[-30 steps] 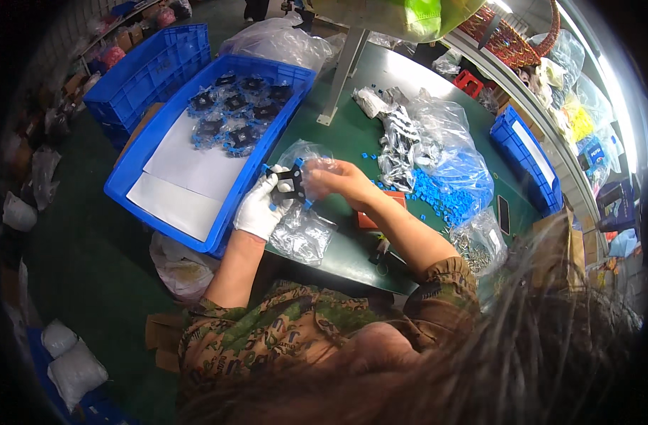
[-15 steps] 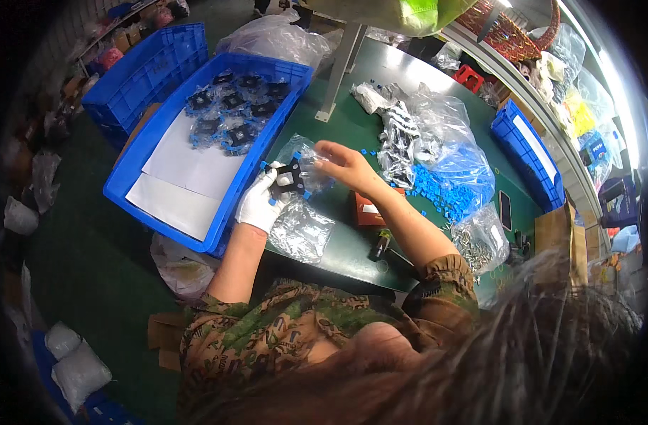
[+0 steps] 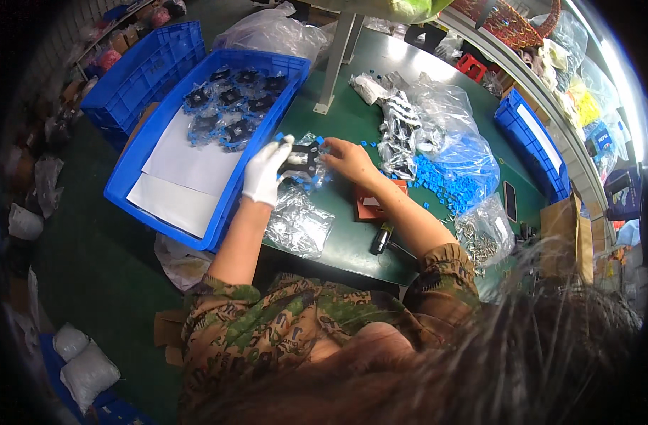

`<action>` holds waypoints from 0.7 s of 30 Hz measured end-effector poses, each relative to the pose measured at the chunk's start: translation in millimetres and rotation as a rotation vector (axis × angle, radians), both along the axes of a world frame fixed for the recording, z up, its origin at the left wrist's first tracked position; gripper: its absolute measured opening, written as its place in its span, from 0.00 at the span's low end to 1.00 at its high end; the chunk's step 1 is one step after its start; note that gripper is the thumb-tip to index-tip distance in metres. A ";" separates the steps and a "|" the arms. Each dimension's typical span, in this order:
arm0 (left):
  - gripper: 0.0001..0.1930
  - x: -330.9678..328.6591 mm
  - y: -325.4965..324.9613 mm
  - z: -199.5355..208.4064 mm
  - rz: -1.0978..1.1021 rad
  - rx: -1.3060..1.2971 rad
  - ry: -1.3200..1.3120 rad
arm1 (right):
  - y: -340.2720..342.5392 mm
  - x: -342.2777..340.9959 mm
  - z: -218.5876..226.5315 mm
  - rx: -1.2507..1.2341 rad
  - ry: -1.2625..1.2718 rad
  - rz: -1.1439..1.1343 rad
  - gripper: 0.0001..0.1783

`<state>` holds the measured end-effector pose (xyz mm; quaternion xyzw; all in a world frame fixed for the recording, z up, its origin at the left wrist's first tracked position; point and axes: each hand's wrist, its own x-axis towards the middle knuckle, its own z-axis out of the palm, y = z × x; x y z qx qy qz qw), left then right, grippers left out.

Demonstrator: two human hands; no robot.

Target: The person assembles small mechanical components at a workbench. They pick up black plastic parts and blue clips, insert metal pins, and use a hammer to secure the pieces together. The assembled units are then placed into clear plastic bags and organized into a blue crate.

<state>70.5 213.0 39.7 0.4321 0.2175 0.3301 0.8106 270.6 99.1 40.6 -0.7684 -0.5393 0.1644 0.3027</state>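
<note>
A flat black bracket point(image 3: 312, 157) with blue corner pieces is held over the green table between my hands. White-gloved, my left hand point(image 3: 263, 173) grips its left side. My bare right hand point(image 3: 352, 161) pinches at its right edge, fingertips by a blue corner. Clear plastic lies around the bracket's lower part; whether it is fully inside a bag I cannot tell. Below my hands is a pile of clear plastic bags point(image 3: 300, 225). Similar wrapped black brackets point(image 3: 233, 99) fill the far half of the blue crate point(image 3: 120, 190) at left, beyond white paper sheets point(image 3: 176, 200).
Right of my hands are a red-brown box point(image 3: 370, 208), a black-and-yellow-green handled tool point(image 3: 382, 239), loose blue pieces point(image 3: 446, 190) and a bag of screws point(image 3: 482, 239). Stacked black parts point(image 3: 397, 136), a metal post point(image 3: 329, 85), a phone point(image 3: 509, 201) and another blue crate point(image 3: 531, 139) stand farther off.
My right hand has closed in on the bracket's right edge. The bracket has shifted slightly up and right, with the clear plastic now around it; my left hand has turned with it.
</note>
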 end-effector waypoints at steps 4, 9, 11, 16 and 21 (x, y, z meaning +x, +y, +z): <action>0.12 31.3 18.5 -7.9 -0.017 -0.012 0.276 | 2.7 8.0 -14.7 0.042 0.103 0.021 0.20; 0.12 40.0 28.0 -20.8 -0.063 -0.038 0.278 | -7.2 21.6 -16.1 0.021 0.406 0.090 0.23; 0.13 42.1 27.8 -24.3 -0.073 -0.013 0.274 | -11.7 26.3 -17.4 0.012 0.419 0.085 0.24; 0.14 52.3 23.4 -22.3 0.023 -0.002 0.239 | -18.2 32.7 -28.0 -0.006 0.379 0.101 0.24; 0.14 58.8 23.3 -17.1 0.172 0.102 0.162 | -17.1 26.1 -33.3 0.102 0.359 0.119 0.21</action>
